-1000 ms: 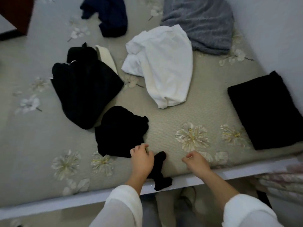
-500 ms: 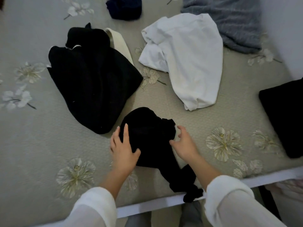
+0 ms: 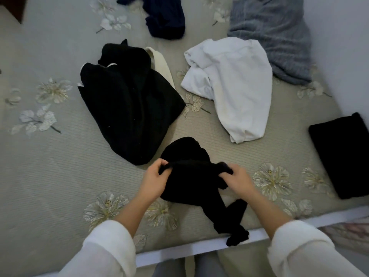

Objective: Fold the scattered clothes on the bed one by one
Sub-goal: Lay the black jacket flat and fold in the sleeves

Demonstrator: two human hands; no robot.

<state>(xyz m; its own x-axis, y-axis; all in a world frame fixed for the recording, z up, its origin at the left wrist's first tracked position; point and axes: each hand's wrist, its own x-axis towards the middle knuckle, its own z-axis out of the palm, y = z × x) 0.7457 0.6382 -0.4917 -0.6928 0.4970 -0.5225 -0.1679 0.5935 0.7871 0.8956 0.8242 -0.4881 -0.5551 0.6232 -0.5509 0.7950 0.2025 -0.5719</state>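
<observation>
A: What is on the far left?
B: The bed (image 3: 50, 176), with pale flowers on its cover. Then a big black garment (image 3: 129, 112) lies in a heap. A cream strip (image 3: 159, 66) peeks out at its top.
A: And above that?
B: A dark blue garment (image 3: 165, 19), all crumpled.
A: Where are the hands?
B: Low down, in the middle. The left hand (image 3: 153, 182) has its fingers curled round one end of the small black garment (image 3: 191, 182). It holds a bunched-up edge.
A: And the other one?
B: The right hand (image 3: 237, 180) grips the other end of that same edge, fingers curled tight. The edge runs straight between the two hands.
A: Where does that garment lie?
B: At the near side of the bed, just beside the big black garment. Its long thin part trails down, and the tip hangs over the white bed edge (image 3: 199, 247).
A: What is further right?
B: A white shirt (image 3: 235, 84), rumpled. Behind it is a grey sweater (image 3: 273, 37), touching it. Far right, a folded black cloth (image 3: 343, 154) lies flat by the wall (image 3: 339, 47).
</observation>
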